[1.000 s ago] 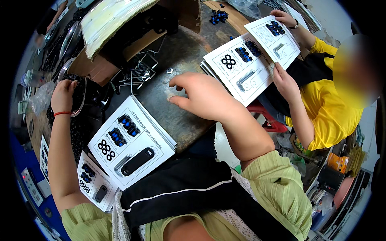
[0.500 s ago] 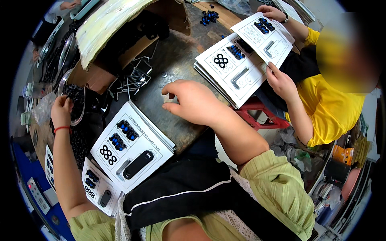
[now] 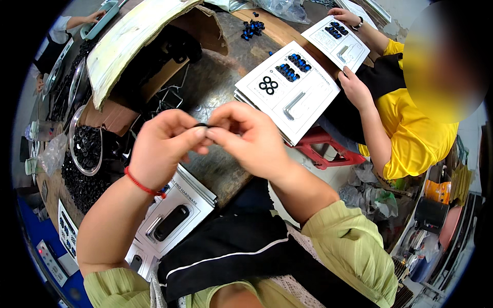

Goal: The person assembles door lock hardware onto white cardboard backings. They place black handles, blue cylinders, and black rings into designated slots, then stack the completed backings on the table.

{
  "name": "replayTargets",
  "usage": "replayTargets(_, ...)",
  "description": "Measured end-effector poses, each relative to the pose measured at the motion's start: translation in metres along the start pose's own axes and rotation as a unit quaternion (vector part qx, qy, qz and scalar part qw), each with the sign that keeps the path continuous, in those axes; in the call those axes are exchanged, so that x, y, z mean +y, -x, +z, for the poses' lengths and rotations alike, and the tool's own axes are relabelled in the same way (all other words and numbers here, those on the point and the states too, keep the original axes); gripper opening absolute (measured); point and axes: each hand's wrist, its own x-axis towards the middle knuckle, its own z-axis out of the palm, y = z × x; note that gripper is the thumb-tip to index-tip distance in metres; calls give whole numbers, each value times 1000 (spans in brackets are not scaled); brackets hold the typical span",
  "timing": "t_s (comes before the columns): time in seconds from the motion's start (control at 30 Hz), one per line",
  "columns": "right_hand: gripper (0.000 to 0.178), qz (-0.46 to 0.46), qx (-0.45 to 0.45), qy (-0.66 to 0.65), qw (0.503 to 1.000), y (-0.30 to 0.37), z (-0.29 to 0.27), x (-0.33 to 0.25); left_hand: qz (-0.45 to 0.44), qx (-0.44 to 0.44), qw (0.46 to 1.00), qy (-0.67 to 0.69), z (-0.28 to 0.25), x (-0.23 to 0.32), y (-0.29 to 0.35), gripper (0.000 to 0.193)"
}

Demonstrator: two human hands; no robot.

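My left hand (image 3: 167,136) and my right hand (image 3: 251,136) meet above the table, fingers pinched. Between their fingertips shows a small dark piece (image 3: 202,124), mostly hidden, so its exact kind does not show. Below my left wrist lies a stack of white printed hardware cards (image 3: 192,192) carrying a black oblong part and a hex key. To the left, a clear round bowl (image 3: 101,149) lies tipped, with small black parts (image 3: 86,146) in it and more heaped beside it.
A torn cardboard box (image 3: 110,117) with black parts stands ahead, bent metal rods beside it. At right, a co-worker in yellow (image 3: 421,146) holds a card (image 3: 354,47) over another card stack (image 3: 262,108). Blue-and-black bolts (image 3: 251,30) lie at the far edge; a red stool (image 3: 321,149) stands below.
My left hand has come from the bowl of black parts to meet my right hand, the small dark piece now between them. The co-worker's card has moved slightly away from the stack.
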Motion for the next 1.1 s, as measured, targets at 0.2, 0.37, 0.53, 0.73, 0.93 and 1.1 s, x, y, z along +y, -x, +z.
replayTargets(0.2,12,130,22,-35,991,12,-72,0,-25,-77,996,-34,47,-1,-45,16)
replayTargets(0.37,10,93,130,350,923,-19,-137,8,113,-11,951,-286,82,-11,-108,27)
replayTargets(0.53,15,94,33,543,834,-43,-148,30,50,-9,917,-397,118,0,-133,32)
replayTargets(0.73,15,-5,96,520,849,-24,-152,40,47,26,882,-468,126,-2,-143,39)
replayTargets(0.93,22,-101,87,590,797,12,-130,37,129,68,900,-411,93,-14,-132,42)
replayTargets(1.1,34,-60,58,655,751,20,-119,39,116,62,904,-407,62,-6,-103,34)
